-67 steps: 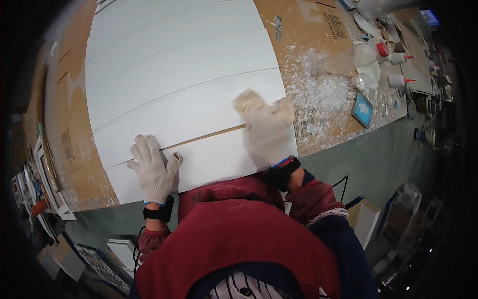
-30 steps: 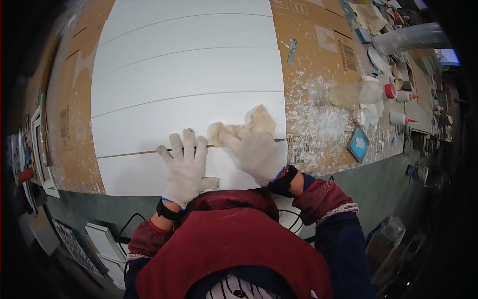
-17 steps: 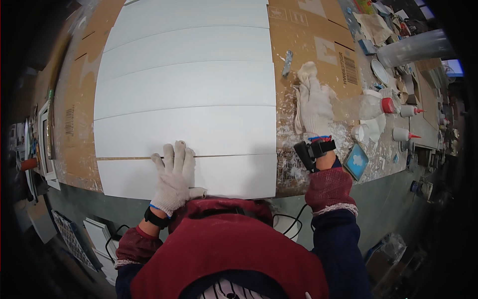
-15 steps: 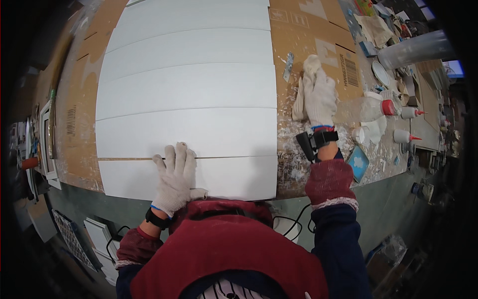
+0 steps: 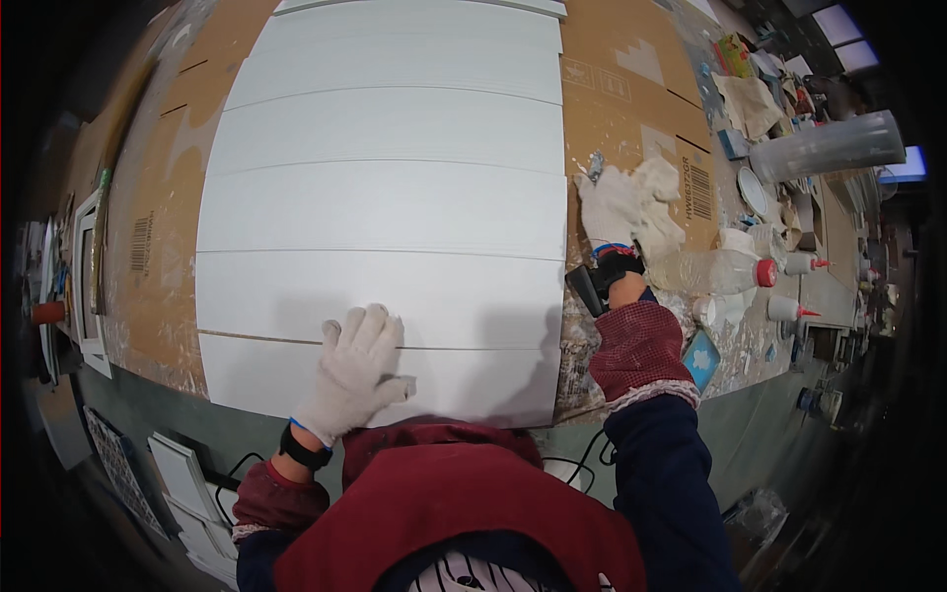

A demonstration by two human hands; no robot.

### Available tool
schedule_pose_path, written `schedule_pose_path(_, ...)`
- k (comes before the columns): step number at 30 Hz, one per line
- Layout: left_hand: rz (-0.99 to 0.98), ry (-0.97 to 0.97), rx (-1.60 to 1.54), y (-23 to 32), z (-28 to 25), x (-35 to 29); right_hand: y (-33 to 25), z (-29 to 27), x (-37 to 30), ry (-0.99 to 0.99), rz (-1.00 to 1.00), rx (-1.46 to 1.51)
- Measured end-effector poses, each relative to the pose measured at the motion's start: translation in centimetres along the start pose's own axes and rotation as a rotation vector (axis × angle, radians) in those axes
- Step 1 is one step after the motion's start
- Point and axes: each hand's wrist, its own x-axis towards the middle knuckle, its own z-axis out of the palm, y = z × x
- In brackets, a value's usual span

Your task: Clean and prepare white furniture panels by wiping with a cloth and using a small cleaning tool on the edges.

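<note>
Clock positions are read from the centre of the view.

Work location: the row of white boards (image 5: 385,207) extends across the centre and up to 12 o'clock. The nearest board (image 5: 473,385) lies at 6 o'clock, its joint showing as a tan strip left of the left hand and a thin line to its right.

Left hand (image 5: 357,370), 8 o'clock: gloved, fingers moderately spread, laid across the joint, holding nothing.

Right hand (image 5: 602,205), 2 o'clock: gloved, over the cardboard sheet (image 5: 602,118). Fingertips meet a small grey strip (image 5: 596,165); whether they grip it cannot be told. A cream cloth (image 5: 659,202) lies just beside this hand.

Cautions:
1. Uneven pressure from the left hand, or the body leaning at 6 o'clock, could shift the nearest board and open the joint.
2. White flecks on the cardboard could transfer to the board faces via glove or cloth.
3. The right sleeve (image 5: 643,350) is near the blue tray (image 5: 701,360), between 3 and 4 o'clock; an outward elbow could knock it.
4. The red-capped clear bottle (image 5: 715,271), on its side at 3 o'clock, could roll if nudged.
</note>
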Motion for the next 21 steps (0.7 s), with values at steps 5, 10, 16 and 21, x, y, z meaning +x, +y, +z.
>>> schedule_pose_path(5,0.032,0.260,0.157,-5.1,-2.6,3.8,-0.2,1.1,1.3,-0.145,0.199,0.006)
schedule_pose_path(10,-0.109,0.217,0.153,-6.2,-6.4,11.5,0.3,2.2,2.7,-0.312,0.011,-0.224)
schedule_pose_path(16,-0.144,0.089,0.237,-5.3,-4.3,16.6,-0.1,0.1,4.4,-0.421,0.482,0.144)
schedule_pose_path(21,-0.180,-0.045,0.243,-4.3,-4.5,17.9,0.0,-3.3,4.1,-0.496,0.347,0.368)
